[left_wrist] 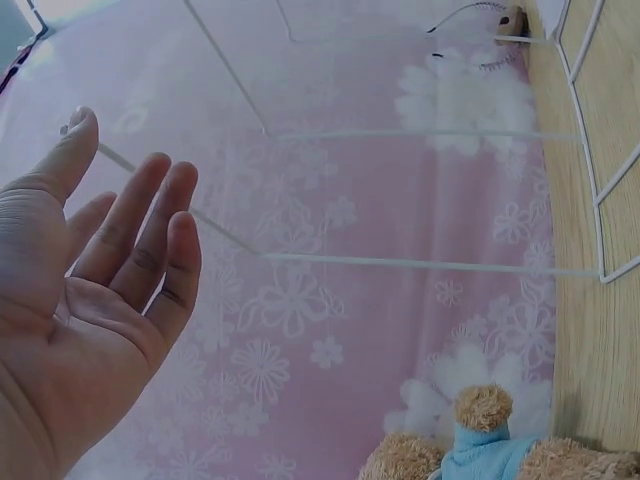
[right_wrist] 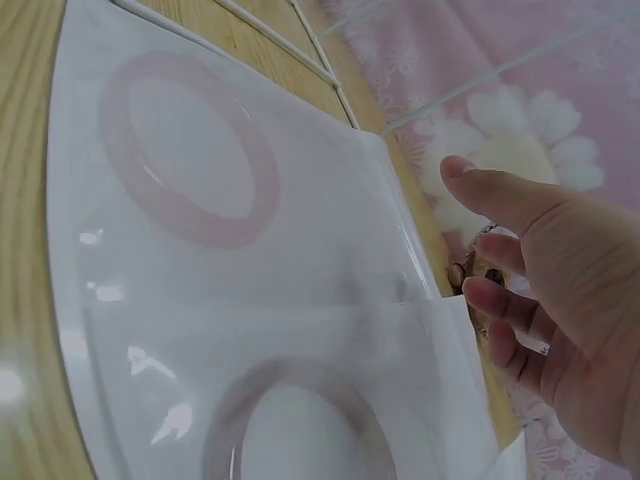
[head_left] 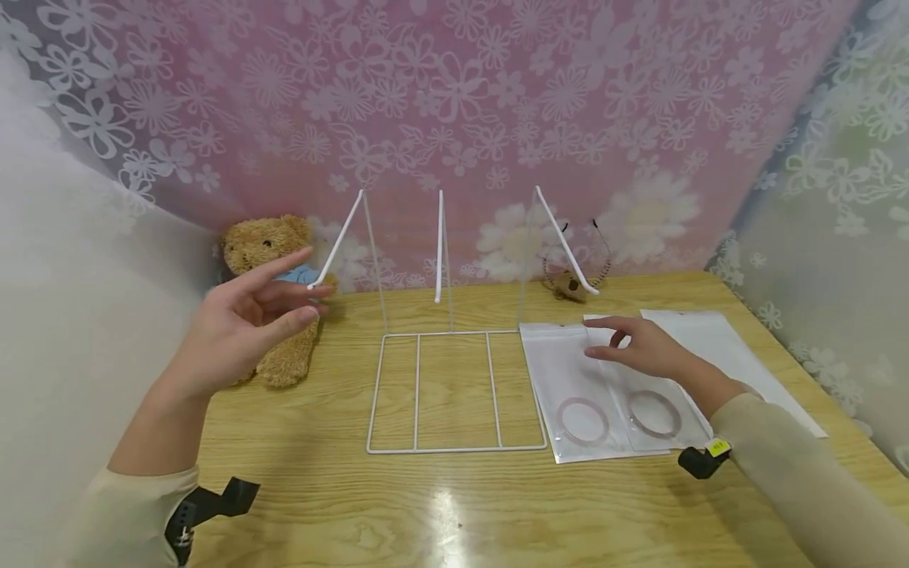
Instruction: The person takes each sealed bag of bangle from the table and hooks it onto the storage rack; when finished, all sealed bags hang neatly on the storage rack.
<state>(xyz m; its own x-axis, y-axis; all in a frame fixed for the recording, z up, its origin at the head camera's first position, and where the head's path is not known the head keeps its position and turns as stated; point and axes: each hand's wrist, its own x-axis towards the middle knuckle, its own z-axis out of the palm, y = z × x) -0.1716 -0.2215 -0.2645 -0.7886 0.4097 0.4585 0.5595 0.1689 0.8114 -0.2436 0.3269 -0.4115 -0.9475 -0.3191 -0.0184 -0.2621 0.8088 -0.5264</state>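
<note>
One pink flowered curtain (head_left: 461, 102) spans the space behind the wire rack (head_left: 450, 333), and one wooden table (head_left: 319, 481) lies under it. The rack, a single white frame, has three prongs. Three white packets (head_left: 568, 363) lie overlapping just to its right. One teddy bear (head_left: 286, 364) in blue sits to its left.

There are two hands. The left hand (head_left: 245, 315) is at the rack's left prong, thumb apart from loosely bent fingers, with nothing seen gripped; whether it touches the prong I can't tell. The right hand (head_left: 635, 345) is right of the rack, over the packets near their top edges, thumb and forefinger parted, with no visible hold on anything; contact there is unclear too.

One headband (head_left: 570, 285) with a brown animal head lies behind the rack's right prong. Two pinkish rings (right_wrist: 215, 230) show inside two of the packets, right of the rack's base.
</note>
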